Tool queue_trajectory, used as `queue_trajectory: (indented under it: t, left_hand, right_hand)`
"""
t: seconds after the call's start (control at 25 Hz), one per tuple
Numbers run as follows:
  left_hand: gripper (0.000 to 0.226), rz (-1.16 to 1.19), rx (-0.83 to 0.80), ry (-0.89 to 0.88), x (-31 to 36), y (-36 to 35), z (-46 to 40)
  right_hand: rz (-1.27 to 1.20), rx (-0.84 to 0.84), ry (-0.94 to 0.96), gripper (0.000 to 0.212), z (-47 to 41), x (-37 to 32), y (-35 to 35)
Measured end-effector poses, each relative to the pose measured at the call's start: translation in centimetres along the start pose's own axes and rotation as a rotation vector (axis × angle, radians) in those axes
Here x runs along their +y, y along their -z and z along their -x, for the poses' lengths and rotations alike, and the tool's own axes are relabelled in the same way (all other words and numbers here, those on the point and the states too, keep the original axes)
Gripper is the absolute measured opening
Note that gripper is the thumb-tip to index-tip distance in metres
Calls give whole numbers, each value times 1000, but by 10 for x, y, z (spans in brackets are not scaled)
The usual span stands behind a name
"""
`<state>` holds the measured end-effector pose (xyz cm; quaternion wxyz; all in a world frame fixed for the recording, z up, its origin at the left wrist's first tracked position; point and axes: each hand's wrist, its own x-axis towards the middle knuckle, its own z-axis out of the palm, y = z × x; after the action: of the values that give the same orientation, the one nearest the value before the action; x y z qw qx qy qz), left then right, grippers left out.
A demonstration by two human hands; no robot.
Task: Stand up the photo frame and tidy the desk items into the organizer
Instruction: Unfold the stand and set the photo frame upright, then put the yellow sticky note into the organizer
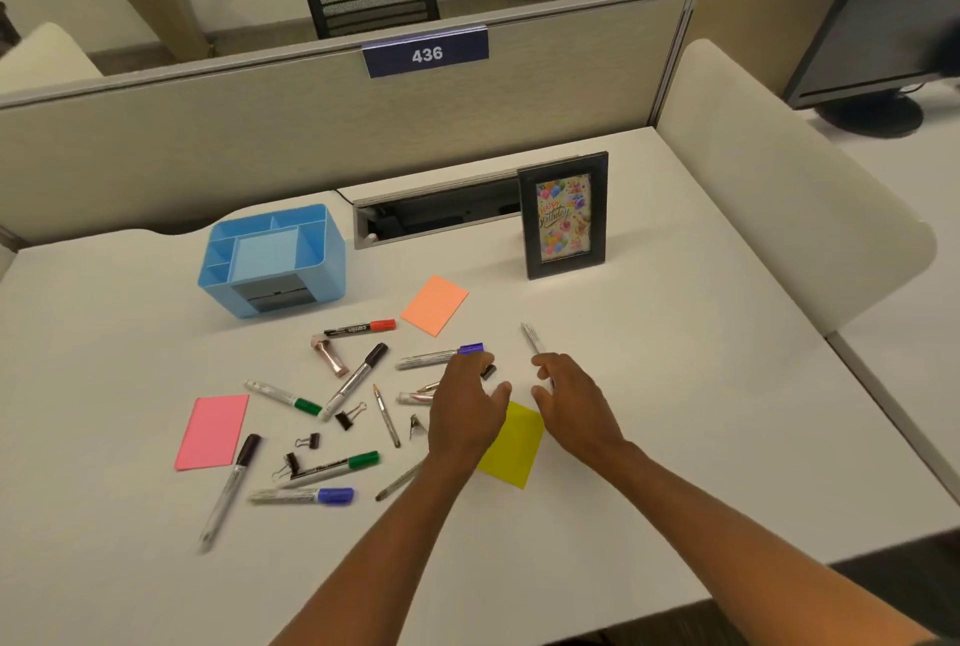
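Head view: left hand (467, 398) and right hand (569, 398) hover loosely open, holding nothing, over the yellow note (514, 445). The frame (565, 215) already stands at 1 o'clock; tidying begins. Next likely calls for pinching a marker (439, 357) and carrying it to the organizer (272, 261) at 10 o'clock.

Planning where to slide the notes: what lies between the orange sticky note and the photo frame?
Head view: only bare desk between orange sticky note and photo frame.

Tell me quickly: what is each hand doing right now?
Left hand: open, holding nothing, over the pens.
Right hand: open, holding nothing.
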<state>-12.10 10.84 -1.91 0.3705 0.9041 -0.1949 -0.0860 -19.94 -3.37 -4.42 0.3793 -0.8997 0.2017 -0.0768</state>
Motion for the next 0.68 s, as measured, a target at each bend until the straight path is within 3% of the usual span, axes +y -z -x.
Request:
queue_trajectory:
  t: [0.12,0.28,0.4,0.68]
  left_hand:
    - [46,-89,-6,6,-9,-5,45]
    - [70,-291,-134,68,-10,-15,69]
    - [69,-442,-158,81,-4,-19,72]
    - [74,-511,-170,130,1,-27,69]
  right_hand:
    - [16,-84,-64,38,34,1,-11]
    - [70,-163,-106,44,53,3,-17]
    - [104,-216,-106,51,58,6,-17]
    - [146,-245,-90,54,60,10,-12]
